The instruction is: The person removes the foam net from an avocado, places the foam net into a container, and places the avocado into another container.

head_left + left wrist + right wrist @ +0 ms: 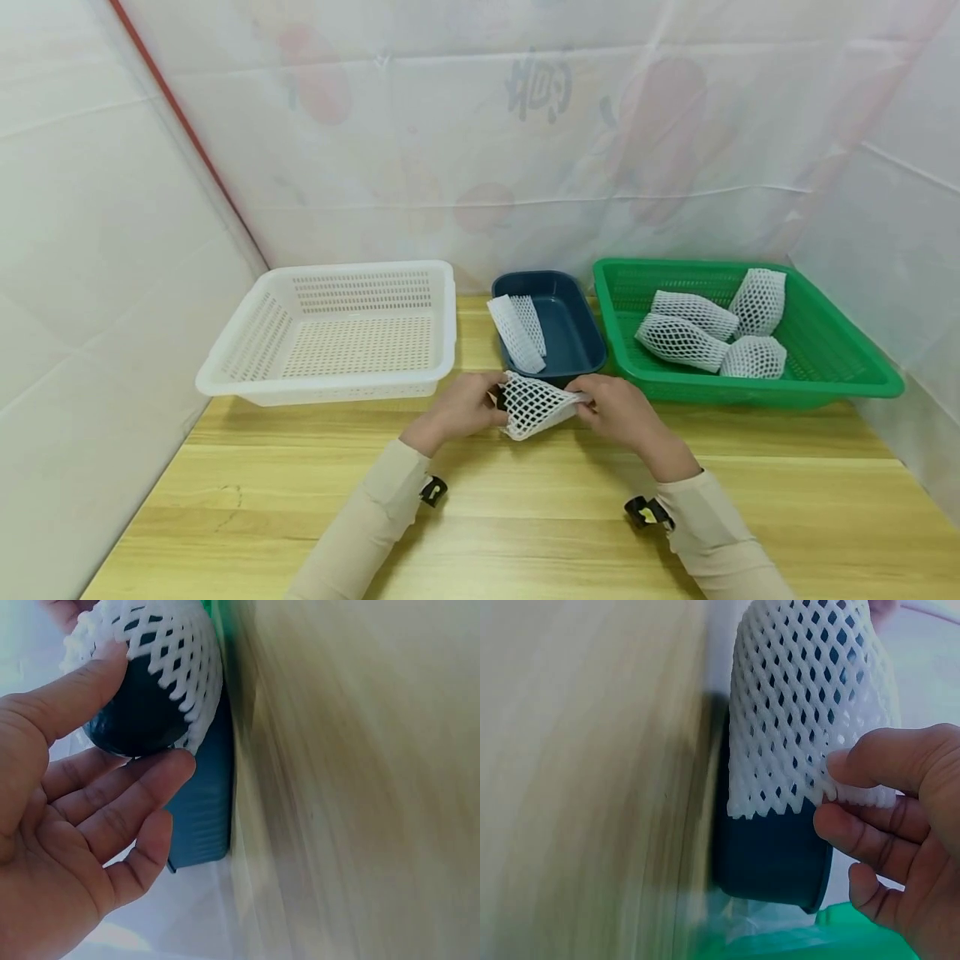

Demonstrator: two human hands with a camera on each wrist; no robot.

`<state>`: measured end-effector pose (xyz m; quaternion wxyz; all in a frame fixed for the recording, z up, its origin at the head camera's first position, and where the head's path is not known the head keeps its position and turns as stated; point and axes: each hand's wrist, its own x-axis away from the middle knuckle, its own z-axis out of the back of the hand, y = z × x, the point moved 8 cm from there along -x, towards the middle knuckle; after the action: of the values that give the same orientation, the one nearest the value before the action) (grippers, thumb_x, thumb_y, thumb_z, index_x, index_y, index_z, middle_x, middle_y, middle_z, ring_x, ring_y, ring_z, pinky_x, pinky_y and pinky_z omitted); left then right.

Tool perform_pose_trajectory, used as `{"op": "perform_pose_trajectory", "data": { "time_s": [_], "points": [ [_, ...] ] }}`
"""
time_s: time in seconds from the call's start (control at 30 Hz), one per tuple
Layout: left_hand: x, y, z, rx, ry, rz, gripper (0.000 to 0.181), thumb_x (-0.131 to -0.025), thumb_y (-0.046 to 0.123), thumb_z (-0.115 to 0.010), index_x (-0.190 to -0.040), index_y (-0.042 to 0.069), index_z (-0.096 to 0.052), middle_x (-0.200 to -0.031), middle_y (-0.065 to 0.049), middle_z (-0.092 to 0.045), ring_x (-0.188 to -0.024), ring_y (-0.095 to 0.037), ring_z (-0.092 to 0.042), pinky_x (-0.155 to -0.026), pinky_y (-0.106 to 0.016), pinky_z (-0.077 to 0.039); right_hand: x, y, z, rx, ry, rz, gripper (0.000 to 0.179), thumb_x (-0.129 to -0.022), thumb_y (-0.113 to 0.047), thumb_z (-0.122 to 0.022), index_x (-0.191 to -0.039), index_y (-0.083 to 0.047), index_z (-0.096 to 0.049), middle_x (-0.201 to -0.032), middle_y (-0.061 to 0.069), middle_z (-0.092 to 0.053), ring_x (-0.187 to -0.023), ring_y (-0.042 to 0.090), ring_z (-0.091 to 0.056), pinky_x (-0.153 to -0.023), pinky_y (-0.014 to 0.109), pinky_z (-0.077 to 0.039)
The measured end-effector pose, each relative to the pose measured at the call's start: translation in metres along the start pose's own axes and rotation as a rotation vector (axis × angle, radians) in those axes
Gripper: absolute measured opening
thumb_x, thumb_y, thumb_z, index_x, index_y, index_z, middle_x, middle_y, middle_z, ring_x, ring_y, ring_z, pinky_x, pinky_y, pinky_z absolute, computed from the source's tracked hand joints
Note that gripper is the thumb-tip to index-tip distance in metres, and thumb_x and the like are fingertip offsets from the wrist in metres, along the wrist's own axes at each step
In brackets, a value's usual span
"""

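A white foam net sleeve (536,408) hangs between my hands over the table's middle, in front of the blue tub. Inside its left end sits a dark, glossy, rounded item (139,712), perhaps a fruit or vegetable; its kind cannot be told. My left hand (467,406) holds this item, thumb on the netting and fingers beneath it in the left wrist view. With thumb and fingertips my right hand (618,414) pinches the sleeve's other end (780,802), which looks flattened. Folded empty sleeves (517,333) lie in the blue tub (573,329).
Back left stands a white slotted basket (337,383). At back right, a green basket (757,390) holds several net-wrapped items (682,342). The blue tub stands between the baskets. A white printed curtain (480,150) closes off the back of the wooden table (525,533).
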<state>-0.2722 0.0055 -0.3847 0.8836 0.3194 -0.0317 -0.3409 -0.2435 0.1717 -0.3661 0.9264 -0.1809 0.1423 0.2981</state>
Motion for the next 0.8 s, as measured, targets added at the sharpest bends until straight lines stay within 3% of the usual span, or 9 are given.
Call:
{"op": "perform_pose_trajectory", "data": {
  "time_s": [0.2,0.53,0.8],
  "points": [
    [0.006,-0.004,0.005,0.035,-0.002,0.011,0.049,-0.076,0.011,-0.075,-0.119,-0.002,-0.057,-0.096,-0.011,-0.065,-0.079,-0.018,-0.064,-0.071,-0.024,-0.049,0.002,0.006,0.003,-0.041,-0.004,-0.01,0.019,-0.074,0.004,-0.071,-0.089,-0.007,-0.067,-0.079,-0.001,-0.062,-0.061,0.009,-0.048,-0.054,0.027,-0.043],
    [0.012,-0.011,0.006,0.12,0.001,0.03,0.051,-0.074,0.02,-0.08,-0.118,0.001,-0.059,-0.097,-0.006,-0.065,-0.085,-0.017,-0.061,-0.07,-0.024,-0.048,0.009,0.014,0.003,-0.089,-0.022,-0.051,0.017,-0.076,0.003,-0.07,-0.089,-0.007,-0.067,-0.073,-0.007,-0.055,-0.058,0.007,-0.04,-0.052,0.025,-0.038],
    [0.012,-0.018,0.001,0.104,-0.041,0.08,0.055,-0.073,0.024,-0.081,-0.117,0.001,-0.059,-0.092,-0.006,-0.065,-0.081,-0.017,-0.061,-0.066,-0.023,-0.048,0.01,0.017,-0.003,-0.112,-0.053,-0.066,0.016,-0.077,0.003,-0.069,-0.089,-0.008,-0.066,-0.071,-0.007,-0.052,-0.057,0.007,-0.039,-0.052,0.025,-0.035]
  ]
}}
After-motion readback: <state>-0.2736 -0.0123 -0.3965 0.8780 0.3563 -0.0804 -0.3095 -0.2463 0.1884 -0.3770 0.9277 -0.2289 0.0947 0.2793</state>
